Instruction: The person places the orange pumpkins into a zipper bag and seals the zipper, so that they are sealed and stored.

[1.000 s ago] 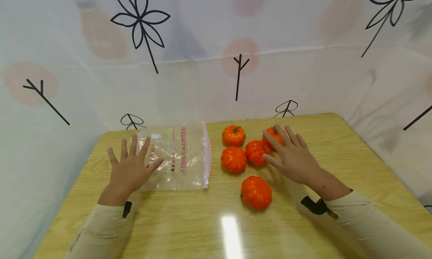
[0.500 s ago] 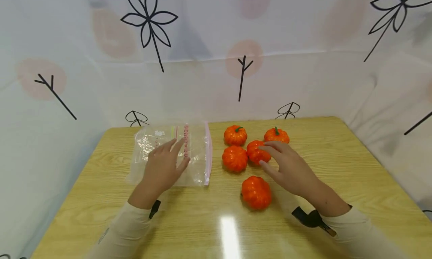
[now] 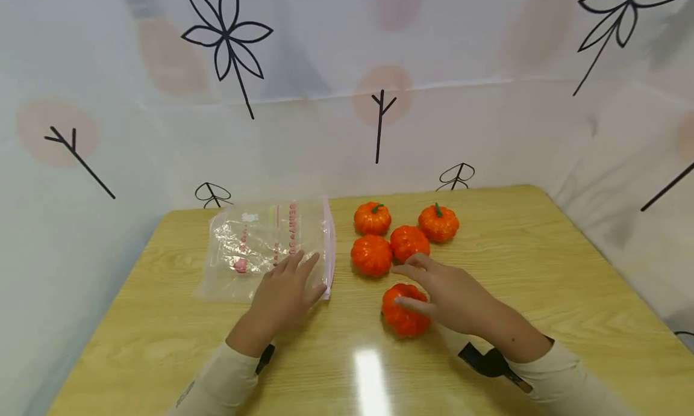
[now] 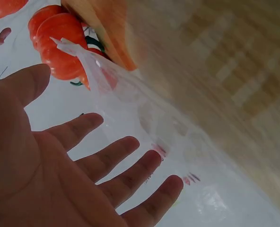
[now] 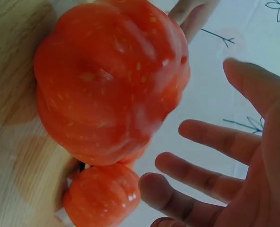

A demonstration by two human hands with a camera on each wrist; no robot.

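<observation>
My left hand [image 3: 282,295], fingers spread, hovers over the near right part of a clear zip bag [image 3: 233,241] that lies flat with its pink zip edge to the right. In the left wrist view the fingertips stand close over the clear plastic [image 4: 215,189]. My right hand [image 3: 461,298] is held with loosely bent fingers above the nearest orange toy pumpkin [image 3: 406,324], its thumb overlapping it in the head view. That pumpkin [image 5: 111,80] looms large in the right wrist view, apart from the fingers. Neither hand holds anything.
Behind the near pumpkin several more pumpkins sit close together: one at front left [image 3: 371,256], one beside it [image 3: 409,242], one at back left [image 3: 372,218] and one at back right [image 3: 438,223]. A patterned white cloth [image 3: 303,145] hangs behind the wooden table [image 3: 542,271].
My left hand has moved right and nearer across the bag. The right hand has come left and nearer, from the far pumpkins to the nearest one. Bag and pumpkins stay put.
</observation>
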